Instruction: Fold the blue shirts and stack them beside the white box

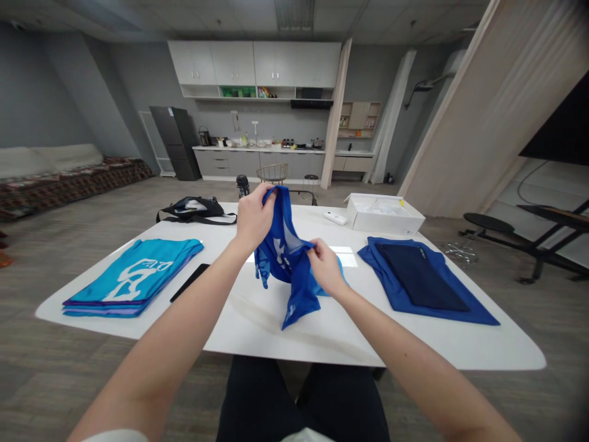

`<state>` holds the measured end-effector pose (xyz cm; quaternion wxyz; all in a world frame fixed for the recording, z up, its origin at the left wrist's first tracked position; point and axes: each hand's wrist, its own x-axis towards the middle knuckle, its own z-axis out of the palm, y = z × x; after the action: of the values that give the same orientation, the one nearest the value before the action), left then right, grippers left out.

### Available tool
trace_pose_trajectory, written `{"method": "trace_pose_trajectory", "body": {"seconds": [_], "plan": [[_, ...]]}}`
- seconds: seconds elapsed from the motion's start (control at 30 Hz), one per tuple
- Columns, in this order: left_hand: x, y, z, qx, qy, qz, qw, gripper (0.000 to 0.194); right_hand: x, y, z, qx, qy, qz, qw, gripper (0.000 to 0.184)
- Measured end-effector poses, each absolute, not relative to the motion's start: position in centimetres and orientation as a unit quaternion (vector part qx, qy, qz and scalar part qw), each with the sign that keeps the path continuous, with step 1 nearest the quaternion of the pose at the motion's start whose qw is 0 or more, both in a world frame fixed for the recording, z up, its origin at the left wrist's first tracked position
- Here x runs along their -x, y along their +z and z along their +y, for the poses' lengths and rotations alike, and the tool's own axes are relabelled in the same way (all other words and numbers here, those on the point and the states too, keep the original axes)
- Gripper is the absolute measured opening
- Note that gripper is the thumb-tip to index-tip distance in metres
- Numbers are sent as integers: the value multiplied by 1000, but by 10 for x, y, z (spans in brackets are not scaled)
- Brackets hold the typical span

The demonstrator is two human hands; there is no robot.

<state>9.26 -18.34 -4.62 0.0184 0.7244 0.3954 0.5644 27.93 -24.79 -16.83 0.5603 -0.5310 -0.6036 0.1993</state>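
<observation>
My left hand [256, 215] is raised above the middle of the table, its fingers pinched on the upper edge of a blue printed cloth [299, 279]. Lower and to the right, my right hand [326, 265] grips another edge of it. The cloth hangs in loose folds between both hands, with white lettering partly showing and a pointed corner dangling low. Whether it is a garment or a bag I cannot tell. Part of a lighter blue piece shows behind my right hand. On the left lies a folded stack of turquoise and purple cloths [138, 273] with white print.
On the right, a dark navy flat piece [418, 276] rests on a blue cloth [478, 312]. A black phone-like slab [188, 283] lies beside my left forearm. Farther back on the white table [257, 334] are a black bag [196, 209], a dark bottle [242, 185] and a white box [384, 215].
</observation>
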Motion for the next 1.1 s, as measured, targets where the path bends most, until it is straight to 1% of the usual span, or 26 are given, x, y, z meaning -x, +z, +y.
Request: {"method": "trace_pose_trajectory", "body": {"seconds": [0.13,0.2,0.27,0.33,0.4,0.5,0.57,0.6,0.63,0.7,0.77,0.83,0.93,1.0,1.1], "plan": [[-80,-55,-172,-744,527,411,-28,25,-324,-149,-231,574,219,-478,627,21],[-76,-59,-165,-759,506,409,-29,26,-345,-133,-221,585,221,-458,632,22],[-75,-62,-159,-770,492,406,-11,27,-364,-116,-213,599,209,-475,610,23],[-75,-65,-151,-773,484,410,30,23,-377,-101,-206,614,188,-504,577,24],[-75,-69,-142,-762,482,423,97,20,-385,-90,-201,623,183,-518,557,23],[-78,-76,-126,-721,500,436,200,20,-387,-84,-194,620,226,-490,569,24],[-80,-79,-118,-693,521,443,230,25,-384,-84,-192,614,242,-474,583,24],[-80,-79,-117,-684,530,447,228,28,-383,-83,-193,615,227,-480,584,24],[-79,-78,-117,-682,536,451,212,30,-383,-82,-194,616,190,-500,578,24],[-77,-73,-122,-693,538,458,141,32,-383,-78,-200,620,62,-559,547,24],[-73,-65,-132,-717,519,463,45,32,-385,-71,-210,622,-78,-605,491,25],[-70,-56,-145,-735,484,472,-41,33,-385,-63,-220,631,-169,-620,434,29],[-66,-41,-160,-740,441,494,-114,37,-382,-49,-233,638,-236,-616,397,32],[-62,-29,-170,-733,436,504,-136,38,-378,-36,-241,627,-265,-613,401,34],[-53,-6,-187,-721,461,493,-156,40,-370,-10,-261,605,-300,-611,414,37]]}}
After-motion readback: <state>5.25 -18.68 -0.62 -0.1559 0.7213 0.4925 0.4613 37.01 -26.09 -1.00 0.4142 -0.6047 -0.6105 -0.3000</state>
